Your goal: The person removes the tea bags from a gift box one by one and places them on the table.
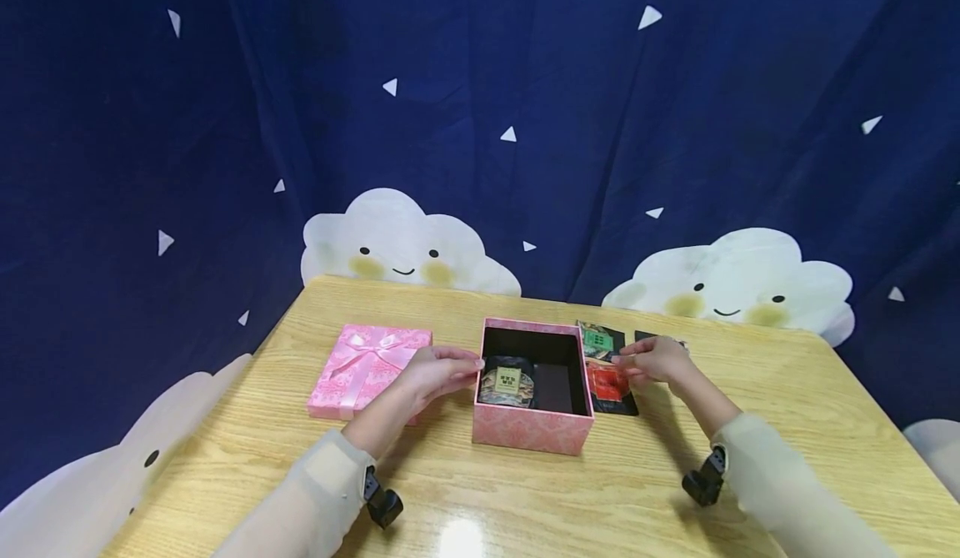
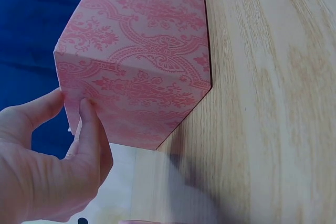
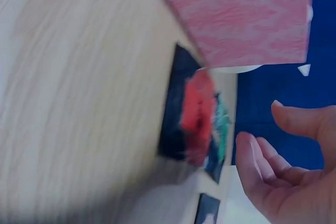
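Note:
A pink patterned open box [image 1: 532, 429] with a dark inside stands mid-table. In it, toward the left side, rests a black food packet with a yellowish label [image 1: 507, 380]. My left hand [image 1: 444, 372] pinches the rim of the box's left wall between thumb and fingers; the left wrist view shows this hand [image 2: 63, 166] against the patterned wall [image 2: 142, 87]. Over the black packet with a red label [image 1: 609, 384], to the right of the box, is my right hand [image 1: 654, 359]. In the right wrist view its thumb and fingers stand apart, holding nothing, near the red-labelled packet [image 3: 198, 119].
A pink lid with a ribbon bow [image 1: 367, 366] lies left of the box. Behind the red-labelled packet lies a green-labelled one [image 1: 598, 339]. Another dark packet [image 1: 643, 336] is partly hidden by my right hand. A dark blue curtain [image 1: 465, 124] hangs behind the table.

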{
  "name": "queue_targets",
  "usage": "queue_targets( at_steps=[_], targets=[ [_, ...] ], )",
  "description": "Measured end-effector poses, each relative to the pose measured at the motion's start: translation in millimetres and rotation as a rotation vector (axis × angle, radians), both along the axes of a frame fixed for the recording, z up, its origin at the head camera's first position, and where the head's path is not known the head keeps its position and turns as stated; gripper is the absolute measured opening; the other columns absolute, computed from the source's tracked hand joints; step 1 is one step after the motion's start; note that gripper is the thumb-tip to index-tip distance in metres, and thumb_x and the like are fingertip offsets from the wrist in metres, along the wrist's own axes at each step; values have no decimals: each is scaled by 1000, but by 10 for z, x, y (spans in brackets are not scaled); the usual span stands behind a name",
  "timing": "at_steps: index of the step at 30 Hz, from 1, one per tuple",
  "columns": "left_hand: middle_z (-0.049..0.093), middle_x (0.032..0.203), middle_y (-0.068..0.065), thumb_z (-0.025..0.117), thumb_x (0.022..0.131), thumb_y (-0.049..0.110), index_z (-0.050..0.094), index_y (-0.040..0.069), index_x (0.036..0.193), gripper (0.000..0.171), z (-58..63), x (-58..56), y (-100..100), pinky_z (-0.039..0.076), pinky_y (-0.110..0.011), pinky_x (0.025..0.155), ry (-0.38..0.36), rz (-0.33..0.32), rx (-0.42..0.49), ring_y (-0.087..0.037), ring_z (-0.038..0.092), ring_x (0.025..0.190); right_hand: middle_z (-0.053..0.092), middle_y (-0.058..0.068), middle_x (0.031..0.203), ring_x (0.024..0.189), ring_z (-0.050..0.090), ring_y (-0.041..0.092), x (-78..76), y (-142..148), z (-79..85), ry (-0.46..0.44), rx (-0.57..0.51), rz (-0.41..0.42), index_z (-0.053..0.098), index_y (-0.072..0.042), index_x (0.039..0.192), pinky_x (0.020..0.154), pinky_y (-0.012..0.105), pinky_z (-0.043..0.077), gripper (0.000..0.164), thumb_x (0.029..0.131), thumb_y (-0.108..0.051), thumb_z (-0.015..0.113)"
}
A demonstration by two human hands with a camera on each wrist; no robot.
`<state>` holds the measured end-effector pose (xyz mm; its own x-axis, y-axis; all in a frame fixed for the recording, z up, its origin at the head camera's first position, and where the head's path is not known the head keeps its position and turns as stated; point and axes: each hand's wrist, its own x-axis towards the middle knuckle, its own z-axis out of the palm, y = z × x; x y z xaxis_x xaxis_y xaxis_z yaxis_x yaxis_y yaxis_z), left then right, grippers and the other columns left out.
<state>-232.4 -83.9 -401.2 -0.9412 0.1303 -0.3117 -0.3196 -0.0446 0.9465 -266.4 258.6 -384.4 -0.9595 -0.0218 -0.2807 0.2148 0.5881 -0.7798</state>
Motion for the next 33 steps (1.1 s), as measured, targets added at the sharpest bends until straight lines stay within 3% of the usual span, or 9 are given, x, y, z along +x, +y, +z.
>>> queue_targets(
  at_steps=[5,9,14,18,25,33],
  targets=[
    [70,97,-11,68,86,3,65,-7,107,24,14,15,-1,57,-38,95,1,9,0,-12,68,79,70,-9,72,68,68,1,-18,-35,157,-83,-305,64,51,16,123,70,20,62,39,93,-8,59],
    [69,98,-12,68,86,3,64,-8,108,24,11,15,-1,58,-37,93,4,10,0,-12,68,79,71,-8,77,72,69,3,-20,-56,258,-114,-437,102,53,11,121,75,20,62,30,94,-4,54],
    [70,98,-12,68,86,3,65,-7,108,24,3,12,-2,58,-37,94,-2,4,-10,-12,68,79,71,-8,81,77,69,4,-10,-94,336,-143,-488,124,50,8,124,79,21,61,31,95,-5,54],
    [70,98,-11,68,87,5,65,-6,108,24,12,18,0,57,-38,95,-4,0,-14,-14,69,82,70,-7,85,82,69,5,5,-163,375,-140,-517,154,43,13,130,80,21,61,39,96,-6,52],
    [69,95,-9,69,86,4,64,-7,109,26,5,16,2,57,-39,95,-1,4,-10,-16,69,84,71,-6,90,83,69,5,29,-335,445,-152,-507,197,29,18,138,84,22,60,53,98,-10,50],
    [69,93,-8,69,86,5,65,-7,107,25,23,30,-20,58,-36,94,5,-20,-3,-11,68,78,71,-8,87,84,69,3,13,-549,547,-168,-466,247,29,18,140,86,22,60,55,100,-14,48]
  ],
)
